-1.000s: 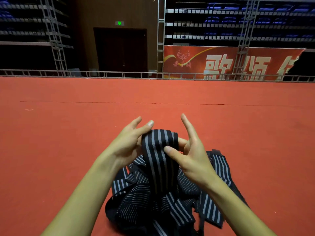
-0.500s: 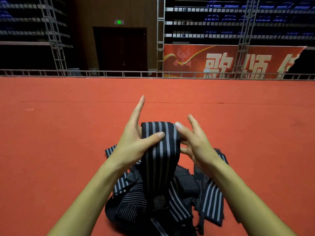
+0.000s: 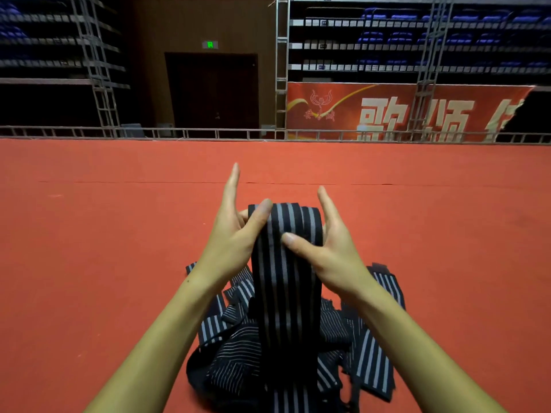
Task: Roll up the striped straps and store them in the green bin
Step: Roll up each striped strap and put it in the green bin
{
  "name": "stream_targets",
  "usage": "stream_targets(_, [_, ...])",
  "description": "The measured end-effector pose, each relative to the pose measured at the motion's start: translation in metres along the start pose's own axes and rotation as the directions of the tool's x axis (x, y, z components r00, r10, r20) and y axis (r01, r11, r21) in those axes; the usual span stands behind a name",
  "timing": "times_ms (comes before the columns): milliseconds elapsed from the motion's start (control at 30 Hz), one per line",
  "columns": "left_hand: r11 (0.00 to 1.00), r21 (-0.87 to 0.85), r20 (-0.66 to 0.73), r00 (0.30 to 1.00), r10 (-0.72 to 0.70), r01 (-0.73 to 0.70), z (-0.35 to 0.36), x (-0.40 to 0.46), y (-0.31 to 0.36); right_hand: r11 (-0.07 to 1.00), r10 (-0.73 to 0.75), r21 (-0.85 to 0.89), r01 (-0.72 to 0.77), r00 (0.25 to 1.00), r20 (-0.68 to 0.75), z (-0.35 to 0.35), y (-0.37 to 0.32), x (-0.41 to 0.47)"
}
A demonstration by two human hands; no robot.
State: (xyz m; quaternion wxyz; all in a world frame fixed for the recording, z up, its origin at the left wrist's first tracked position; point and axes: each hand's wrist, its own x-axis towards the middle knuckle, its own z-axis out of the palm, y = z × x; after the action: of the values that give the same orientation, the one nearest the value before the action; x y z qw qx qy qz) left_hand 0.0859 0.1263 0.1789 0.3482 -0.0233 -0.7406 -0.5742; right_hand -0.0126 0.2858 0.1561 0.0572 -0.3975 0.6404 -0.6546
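Note:
A dark strap with grey stripes (image 3: 286, 281) is lifted up in front of me, its top end wound into a roll (image 3: 293, 217). My left hand (image 3: 235, 231) holds the roll's left side, thumb pressed over the top and index finger straight up. My right hand (image 3: 325, 248) holds the right side, thumb laid across the front and fingers behind. The strap's tail drops down into a heap of more striped straps (image 3: 244, 362) on the red carpet. No green bin is in view.
Red carpet (image 3: 104, 263) stretches all around the heap. A low metal rail (image 3: 185, 134) runs along the carpet's far edge, with a red banner (image 3: 402, 111), a dark door (image 3: 211, 90) and tiers of blue seats behind it.
The roll at the strap's top has been turned further. My right thumb has come down across the front of the strap, and my left thumb has moved up onto the roll's top.

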Motion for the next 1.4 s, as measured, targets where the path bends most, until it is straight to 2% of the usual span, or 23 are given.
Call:
stream_targets(67, [0.998, 0.057, -0.008, 1.000, 0.008, -0.008, 0.002, 0.003, -0.002, 0.998, 0.012, -0.054, -0.011, 1.000, 0.020, 0.002, -0.002, -0.006])
stream_targets(233, [0.970, 0.229, 0.099, 0.993, 0.058, -0.080, 0.012, -0.007, -0.002, 0.993, -0.034, -0.108, 0.038, 0.999, 0.040, 0.003, -0.008, -0.012])
stream_targets(300, [0.976, 0.211, 0.144, 0.989, 0.025, -0.055, 0.013, -0.012, -0.001, 0.984, -0.080, -0.157, 0.083, 0.997, 0.024, 0.004, -0.007, -0.014])
stream_targets(367, [0.993, 0.120, 0.136, 0.991, -0.013, -0.003, 0.012, -0.012, 0.000, 0.976, -0.129, -0.169, 0.134, 0.991, 0.040, 0.005, -0.003, -0.016])
stream_targets(467, [0.986, -0.114, -0.007, 0.993, -0.120, 0.119, 0.007, -0.008, 0.003, 0.970, -0.157, -0.165, 0.181, 0.976, 0.149, 0.007, 0.002, -0.025])
stream_targets(533, [0.977, -0.168, -0.064, 0.987, -0.146, 0.133, 0.005, -0.008, 0.005, 0.975, -0.136, -0.148, 0.164, 0.973, 0.184, 0.009, 0.009, -0.030])
stream_targets(600, [0.979, -0.168, -0.082, 0.988, -0.133, 0.118, 0.005, -0.009, 0.007, 0.989, -0.109, -0.087, 0.123, 0.982, 0.153, 0.010, 0.008, -0.030])
stream_targets(667, [0.984, -0.149, -0.048, 0.993, -0.107, 0.099, 0.006, -0.012, 0.008, 0.996, -0.094, -0.003, 0.094, 0.995, 0.046, 0.010, 0.004, -0.023])
stream_targets(733, [0.988, -0.133, -0.022, 0.996, -0.086, 0.082, 0.008, -0.016, 0.008, 0.991, -0.135, -0.019, 0.134, 0.987, -0.087, 0.006, 0.000, -0.012])
stream_targets(800, [0.991, -0.121, -0.033, 0.997, -0.063, 0.059, 0.008, -0.017, 0.010, 0.984, -0.171, -0.078, 0.161, 0.977, -0.131, 0.002, -0.004, -0.004])
stream_targets(900, [0.996, -0.076, -0.047, 0.998, -0.051, 0.047, 0.003, -0.020, 0.014, 0.981, -0.176, -0.110, 0.162, 0.975, -0.135, -0.002, -0.006, -0.002])
stream_targets(1000, [0.997, -0.052, -0.017, 0.998, -0.058, 0.057, 0.001, -0.022, 0.020, 0.986, -0.161, -0.062, 0.154, 0.978, -0.131, -0.006, -0.008, 0.001])
stream_targets(1167, [0.996, -0.059, 0.101, 0.993, -0.066, 0.072, -0.007, -0.026, 0.027, 0.990, -0.127, 0.061, 0.124, 0.991, 0.044, -0.012, -0.024, -0.001])
stream_targets(1233, [0.995, -0.054, 0.136, 0.988, -0.077, 0.085, -0.011, -0.028, 0.029, 0.987, -0.125, 0.109, 0.120, 0.991, 0.041, -0.012, -0.032, -0.003])
stream_targets(1400, [0.992, -0.084, 0.087, 0.992, -0.089, 0.097, -0.012, -0.039, 0.038, 0.983, -0.168, 0.076, 0.165, 0.985, 0.029, -0.010, -0.045, -0.011])
